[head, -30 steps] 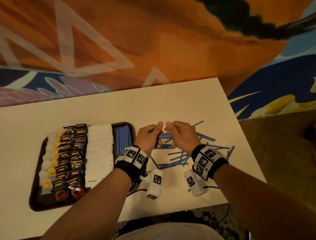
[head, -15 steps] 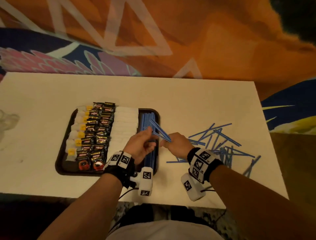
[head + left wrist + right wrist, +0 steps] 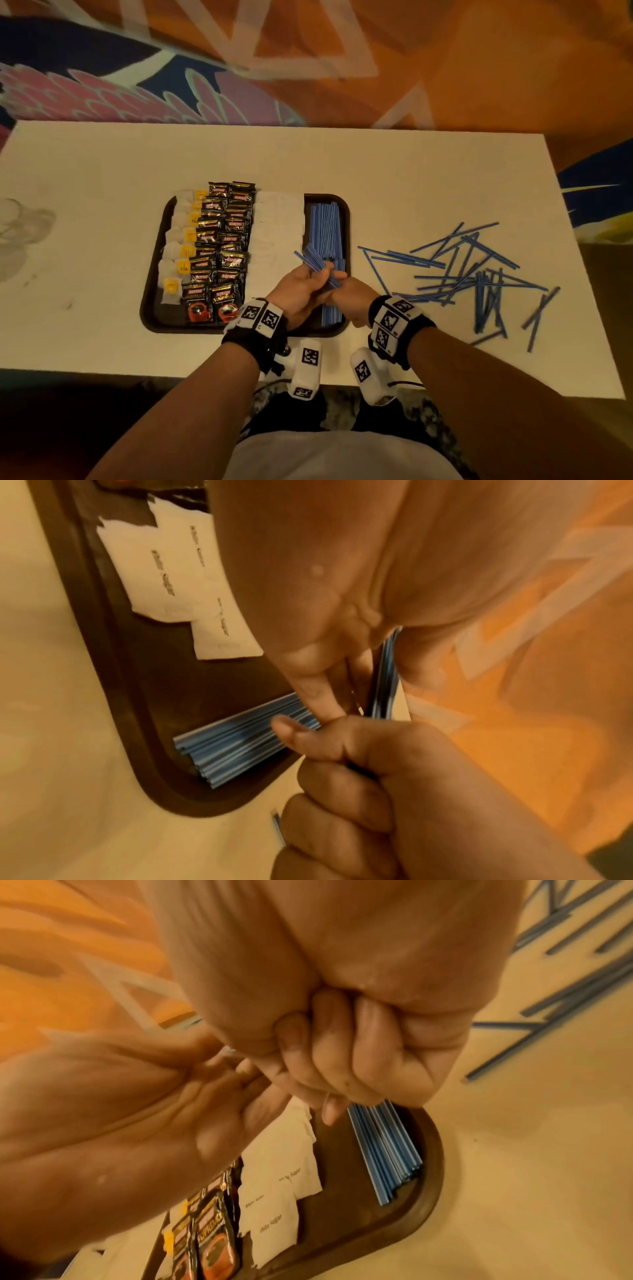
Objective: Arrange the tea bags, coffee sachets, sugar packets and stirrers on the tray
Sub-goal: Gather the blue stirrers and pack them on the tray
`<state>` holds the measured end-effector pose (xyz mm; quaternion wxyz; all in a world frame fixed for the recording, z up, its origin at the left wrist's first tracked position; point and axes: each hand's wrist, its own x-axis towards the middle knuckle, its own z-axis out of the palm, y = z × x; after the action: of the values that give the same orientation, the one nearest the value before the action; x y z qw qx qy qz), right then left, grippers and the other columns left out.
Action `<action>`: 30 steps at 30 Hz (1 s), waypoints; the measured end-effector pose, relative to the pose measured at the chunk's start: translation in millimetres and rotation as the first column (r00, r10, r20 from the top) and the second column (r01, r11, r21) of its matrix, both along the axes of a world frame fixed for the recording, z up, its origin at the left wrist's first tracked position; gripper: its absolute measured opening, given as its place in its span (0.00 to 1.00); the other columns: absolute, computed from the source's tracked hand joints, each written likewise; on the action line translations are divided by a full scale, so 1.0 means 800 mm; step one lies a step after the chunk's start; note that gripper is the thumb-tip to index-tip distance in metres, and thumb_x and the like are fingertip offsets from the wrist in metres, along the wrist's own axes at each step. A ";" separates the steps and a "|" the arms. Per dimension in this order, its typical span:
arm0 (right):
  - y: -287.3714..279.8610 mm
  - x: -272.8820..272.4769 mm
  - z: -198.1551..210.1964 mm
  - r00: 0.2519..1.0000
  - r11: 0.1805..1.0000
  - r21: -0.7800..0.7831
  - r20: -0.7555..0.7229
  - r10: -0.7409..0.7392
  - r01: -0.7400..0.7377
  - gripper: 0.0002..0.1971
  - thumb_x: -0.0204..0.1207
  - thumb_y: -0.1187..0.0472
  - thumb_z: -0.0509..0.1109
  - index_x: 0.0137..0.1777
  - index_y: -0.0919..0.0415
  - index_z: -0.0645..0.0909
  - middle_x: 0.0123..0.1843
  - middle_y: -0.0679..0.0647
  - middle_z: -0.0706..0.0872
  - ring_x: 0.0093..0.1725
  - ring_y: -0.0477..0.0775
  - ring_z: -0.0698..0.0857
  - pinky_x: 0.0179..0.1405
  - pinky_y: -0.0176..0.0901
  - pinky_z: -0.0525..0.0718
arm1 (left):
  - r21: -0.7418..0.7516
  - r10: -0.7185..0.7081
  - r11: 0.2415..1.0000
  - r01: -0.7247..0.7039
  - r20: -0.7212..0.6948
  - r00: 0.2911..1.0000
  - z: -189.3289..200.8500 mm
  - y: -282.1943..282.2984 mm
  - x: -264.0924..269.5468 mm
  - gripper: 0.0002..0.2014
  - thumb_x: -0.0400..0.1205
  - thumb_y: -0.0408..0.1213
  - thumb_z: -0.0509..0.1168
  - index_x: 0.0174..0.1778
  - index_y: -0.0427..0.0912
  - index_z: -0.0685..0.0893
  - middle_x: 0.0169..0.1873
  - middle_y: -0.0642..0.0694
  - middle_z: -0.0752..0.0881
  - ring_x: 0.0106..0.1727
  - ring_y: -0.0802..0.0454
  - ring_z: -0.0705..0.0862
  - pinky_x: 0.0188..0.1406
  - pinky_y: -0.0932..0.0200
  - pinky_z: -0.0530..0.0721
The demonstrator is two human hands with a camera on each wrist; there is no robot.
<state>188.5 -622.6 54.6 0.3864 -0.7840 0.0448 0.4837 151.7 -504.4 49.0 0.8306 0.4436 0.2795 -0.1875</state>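
- Left hand [image 3: 297, 291] and right hand [image 3: 349, 297] meet over the near right part of the dark brown rounded-corner plastic tray [image 3: 154, 322]; both curl around one small bundle of thin blue plastic stirrers [image 3: 314, 262].
- Bundle tilts from near right to far left, ends fanned and uneven; judged: held two-handed to square the sticks before laying them down.
- Directly below, the blue stirrers already laid in the tray's right-hand column [image 3: 327, 226] lie parallel, running near to far.
- Left of that column: white paper sugar packets [image 3: 279, 222], then black foil coffee sachets [image 3: 226, 240], then white tea bags with yellow tags [image 3: 181, 246].
- Loose blue stirrers [image 3: 472, 274] lie criss-crossed on the cream table [image 3: 376, 164], right of the tray; judged: stirrer step unfinished.
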 end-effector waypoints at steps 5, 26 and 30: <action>0.007 -0.013 -0.002 0.996 0.997 -0.042 -0.069 -0.060 0.057 0.07 0.78 0.64 0.66 0.54 0.55 0.75 0.34 0.47 0.71 0.30 0.44 0.71 0.20 0.32 0.68 | 0.140 -0.087 0.985 0.097 -0.079 0.993 -0.011 0.011 0.002 0.07 0.85 0.32 0.61 0.55 0.34 0.82 0.44 0.40 0.89 0.48 0.48 0.88 0.43 0.59 0.89; -0.108 -0.032 -0.031 0.996 0.978 -0.185 0.021 -0.091 0.094 0.10 0.76 0.54 0.73 0.54 0.56 0.79 0.43 0.51 0.86 0.37 0.47 0.83 0.29 0.35 0.79 | 0.717 -0.380 0.058 0.695 -0.628 0.679 -0.044 -0.004 0.054 0.17 0.80 0.34 0.66 0.28 0.40 0.69 0.28 0.47 0.74 0.27 0.53 0.72 0.25 0.64 0.73; -0.117 -0.030 -0.037 0.995 0.981 -0.170 0.029 -0.092 0.096 0.10 0.76 0.55 0.73 0.54 0.55 0.79 0.42 0.50 0.86 0.37 0.47 0.83 0.29 0.35 0.79 | 0.708 -0.380 0.091 0.701 -0.626 0.681 -0.047 -0.009 0.055 0.15 0.76 0.40 0.74 0.37 0.37 0.74 0.41 0.41 0.84 0.41 0.45 0.86 0.36 0.55 0.87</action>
<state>164.9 -716.3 25.2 0.3402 -0.8164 0.1192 0.4512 195.4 -511.9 11.1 0.2431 0.8654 0.2609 -0.3520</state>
